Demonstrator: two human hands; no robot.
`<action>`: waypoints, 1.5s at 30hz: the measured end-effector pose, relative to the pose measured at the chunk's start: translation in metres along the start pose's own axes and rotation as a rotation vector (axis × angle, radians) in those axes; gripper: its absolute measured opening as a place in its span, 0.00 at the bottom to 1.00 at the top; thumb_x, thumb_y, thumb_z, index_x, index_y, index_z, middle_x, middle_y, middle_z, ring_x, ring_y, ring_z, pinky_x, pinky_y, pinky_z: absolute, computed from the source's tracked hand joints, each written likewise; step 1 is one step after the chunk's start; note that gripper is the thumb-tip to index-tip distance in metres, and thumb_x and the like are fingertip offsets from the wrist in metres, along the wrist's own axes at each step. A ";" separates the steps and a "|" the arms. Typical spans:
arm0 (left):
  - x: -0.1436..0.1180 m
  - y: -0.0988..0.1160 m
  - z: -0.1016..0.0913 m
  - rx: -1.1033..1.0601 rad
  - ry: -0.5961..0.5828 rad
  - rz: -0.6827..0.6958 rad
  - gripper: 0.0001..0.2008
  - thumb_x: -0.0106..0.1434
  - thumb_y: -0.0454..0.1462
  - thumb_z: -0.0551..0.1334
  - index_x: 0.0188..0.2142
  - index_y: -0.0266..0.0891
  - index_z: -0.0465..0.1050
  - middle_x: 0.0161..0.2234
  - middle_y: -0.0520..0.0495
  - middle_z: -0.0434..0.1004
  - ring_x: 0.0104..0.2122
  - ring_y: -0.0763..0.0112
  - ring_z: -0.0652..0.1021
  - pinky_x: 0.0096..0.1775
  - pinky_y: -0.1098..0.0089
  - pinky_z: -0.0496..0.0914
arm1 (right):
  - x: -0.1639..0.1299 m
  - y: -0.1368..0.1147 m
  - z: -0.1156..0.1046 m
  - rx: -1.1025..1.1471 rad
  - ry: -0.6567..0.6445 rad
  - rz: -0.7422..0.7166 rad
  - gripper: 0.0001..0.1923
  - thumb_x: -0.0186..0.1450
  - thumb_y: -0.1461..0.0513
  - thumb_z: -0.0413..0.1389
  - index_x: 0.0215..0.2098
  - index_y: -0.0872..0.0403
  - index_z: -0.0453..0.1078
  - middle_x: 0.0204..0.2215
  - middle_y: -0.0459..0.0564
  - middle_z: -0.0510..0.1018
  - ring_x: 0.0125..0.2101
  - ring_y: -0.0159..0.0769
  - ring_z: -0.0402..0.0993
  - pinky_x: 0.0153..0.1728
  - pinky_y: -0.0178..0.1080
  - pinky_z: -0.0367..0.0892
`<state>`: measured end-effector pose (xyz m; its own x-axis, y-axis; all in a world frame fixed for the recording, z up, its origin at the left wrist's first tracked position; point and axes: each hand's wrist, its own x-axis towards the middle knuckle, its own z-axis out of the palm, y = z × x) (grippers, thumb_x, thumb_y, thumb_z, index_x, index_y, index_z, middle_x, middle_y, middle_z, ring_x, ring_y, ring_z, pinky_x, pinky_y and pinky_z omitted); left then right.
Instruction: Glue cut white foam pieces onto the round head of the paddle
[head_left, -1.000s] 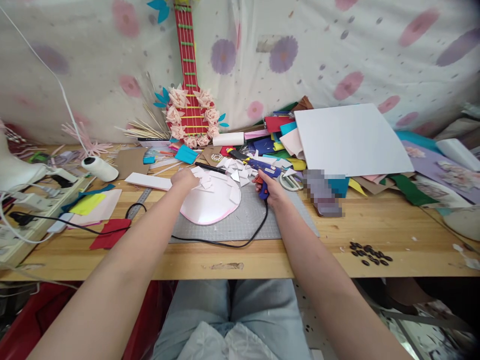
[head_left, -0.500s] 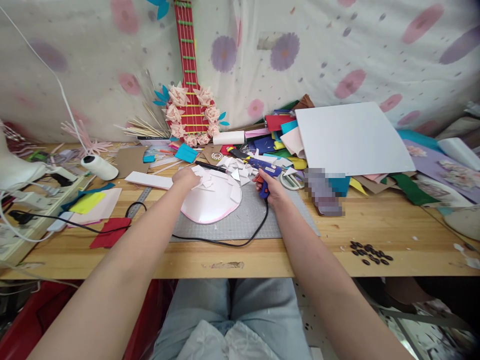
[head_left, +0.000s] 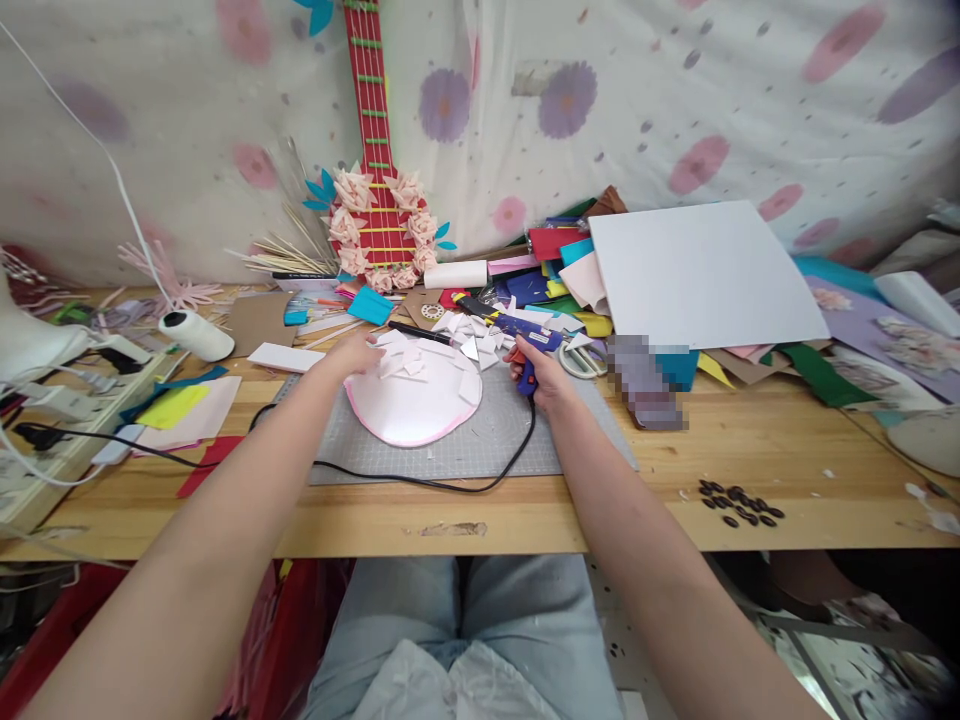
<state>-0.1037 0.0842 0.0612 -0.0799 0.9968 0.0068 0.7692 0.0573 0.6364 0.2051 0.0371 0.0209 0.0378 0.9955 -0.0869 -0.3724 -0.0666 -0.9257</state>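
My right hand (head_left: 546, 375) is closed around the handle of a blue hot glue gun (head_left: 526, 332), whose nozzle points up and left over white scraps. A black cord runs down from it. My left hand (head_left: 355, 354) is at the upper left edge of a round white foam board (head_left: 409, 412) with a pink rim. Its fingers are bent together, and what is between them, if anything, is hidden. Several small white foam pieces (head_left: 407, 361) lie on the board beside those fingertips. Under the board is a grey cutting mat (head_left: 502, 455).
Behind the board lie a black-handled knife (head_left: 420, 331) and scissors (head_left: 583, 358). A red paper guitar with roses (head_left: 382, 225) stands at the back. To the right are a large white sheet (head_left: 709, 270) and dark oval beads (head_left: 741, 502). A power strip (head_left: 90, 405) lies left.
My left hand has moved left, from over the white pieces to the board's edge, uncovering more of the board. My right hand keeps the glue gun in nearly the same place.
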 end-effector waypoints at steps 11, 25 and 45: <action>-0.020 -0.022 -0.011 0.105 -0.165 0.273 0.26 0.42 0.44 0.68 0.43 0.40 0.73 0.48 0.43 0.74 0.42 0.62 0.75 0.41 0.68 0.70 | 0.001 0.002 -0.001 0.056 -0.007 0.015 0.21 0.44 0.48 0.67 0.21 0.55 0.69 0.21 0.46 0.74 0.16 0.22 0.59 0.15 0.29 0.60; -0.015 -0.030 -0.004 0.277 -0.194 0.308 0.28 0.49 0.43 0.65 0.51 0.40 0.71 0.51 0.44 0.72 0.46 0.60 0.74 0.46 0.66 0.69 | 0.002 0.002 0.000 0.063 -0.004 0.010 0.20 0.46 0.49 0.67 0.22 0.55 0.68 0.20 0.46 0.75 0.15 0.21 0.60 0.15 0.28 0.61; -0.021 -0.025 -0.010 -0.042 0.003 0.238 0.24 0.52 0.44 0.63 0.48 0.41 0.73 0.49 0.45 0.73 0.39 0.66 0.75 0.43 0.65 0.69 | 0.000 -0.001 0.001 0.096 0.021 0.036 0.18 0.51 0.51 0.65 0.22 0.55 0.67 0.20 0.45 0.75 0.15 0.21 0.60 0.15 0.27 0.60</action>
<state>-0.1281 0.0609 0.0528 0.0985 0.9818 0.1622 0.7398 -0.1813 0.6480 0.2046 0.0375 0.0225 0.0416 0.9909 -0.1279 -0.4610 -0.0945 -0.8824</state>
